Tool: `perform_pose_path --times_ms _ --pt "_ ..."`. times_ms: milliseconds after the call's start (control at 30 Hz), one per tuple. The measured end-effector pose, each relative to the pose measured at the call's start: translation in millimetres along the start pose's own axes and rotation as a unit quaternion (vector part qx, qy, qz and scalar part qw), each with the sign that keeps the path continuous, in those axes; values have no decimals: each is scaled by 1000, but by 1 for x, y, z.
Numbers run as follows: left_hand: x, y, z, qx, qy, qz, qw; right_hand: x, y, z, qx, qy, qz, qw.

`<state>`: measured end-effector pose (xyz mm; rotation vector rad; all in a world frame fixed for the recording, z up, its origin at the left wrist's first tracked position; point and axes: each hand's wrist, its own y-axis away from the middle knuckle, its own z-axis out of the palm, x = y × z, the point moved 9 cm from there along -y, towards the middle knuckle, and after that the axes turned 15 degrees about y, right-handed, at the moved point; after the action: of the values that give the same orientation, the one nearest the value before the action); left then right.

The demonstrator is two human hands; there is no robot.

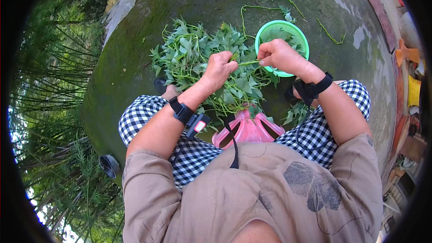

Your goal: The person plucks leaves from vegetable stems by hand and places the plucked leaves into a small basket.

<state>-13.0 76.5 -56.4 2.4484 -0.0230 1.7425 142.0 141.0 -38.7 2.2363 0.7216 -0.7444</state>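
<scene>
My left hand (218,69) is closed in a pinch on one end of a green leafy stem (248,62). The stem stretches across to my right hand (282,56), whose thumb and fingers pinch its other end. Beneath and left of my hands lies a heap of leafy green vines (184,47), partly covered by my left hand and forearm. A bright green plastic basket (307,47) stands just beyond my right hand, with loose green leaves (294,40) inside. My right hand overlaps its near left rim.
A pink plastic stool (246,127) sits between my knees. Bare stems (330,31) are scattered on the mossy concrete ground (315,0). A dark pot-like container (109,165) stands at the left edge, beside dense greenery (58,108). Assorted household items line the right side.
</scene>
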Motion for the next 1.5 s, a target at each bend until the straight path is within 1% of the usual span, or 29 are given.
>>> perform_pose_path --times_ms 100,133,167,233,267,300,367,500,567,633,667,767,800,867,900,967,1000,1100,1200,1300,1333,1433,1500 --pt "-35 -5 -35 107 70 -55 990 10 0 -5 -4 21 29 999" --pt "-35 -6 -41 137 237 -116 955 17 -1 -10 -1 22 42 999" --pt "-28 -6 -52 169 296 -144 929 26 -2 -13 0 -4 60 998" --pt "-24 -8 -68 168 346 -175 906 43 -4 -17 4 -58 98 993" --pt "-20 -9 -73 159 356 -164 906 49 -2 -20 11 -57 114 992" --pt "-15 -8 -80 171 350 -154 908 55 -2 -21 15 -59 122 991" --pt "-14 -11 -87 155 336 -143 918 68 -2 -21 20 -63 136 988" --pt "-7 -5 -47 26 234 -214 948 61 -1 -9 -28 -150 133 979" --pt "-29 1 -24 -45 137 -224 964 43 2 -7 -45 -181 124 975" --pt "-23 2 -3 -53 166 -187 967 32 1 -7 -40 -196 99 975" --pt "-29 9 5 -60 207 -227 950 28 0 -8 -36 -202 87 975" --pt "-25 15 15 -75 233 -240 939 22 0 -9 -25 -178 65 982" --pt "-17 18 15 -81 241 -266 930 23 -1 -11 -12 -161 60 985" --pt "-16 16 17 -106 235 -270 928 27 -4 -13 13 -128 49 990" --pt "-16 16 18 -118 233 -272 926 26 -4 -15 27 -72 30 997" --pt "-19 11 14 -123 203 -206 949 22 -3 -18 56 42 -9 997" --pt "-21 10 13 -125 189 -172 959 22 -3 -14 44 53 -8 998" --pt "-25 5 5 -88 141 -73 983 18 -3 -7 22 79 -14 997" --pt "-38 7 -3 6 213 -143 966 11 -1 -1 20 102 -33 994" --pt "-43 7 -10 44 268 -138 953 2 0 1 19 127 -41 991" --pt "-48 8 -10 75 329 -168 926 0 -1 -2 27 127 -44 991" --pt "-59 7 -13 105 372 -204 899 -4 0 -6 30 125 -41 991" --pt "-57 4 -19 98 261 -188 942 -5 0 -6 26 127 -36 991"
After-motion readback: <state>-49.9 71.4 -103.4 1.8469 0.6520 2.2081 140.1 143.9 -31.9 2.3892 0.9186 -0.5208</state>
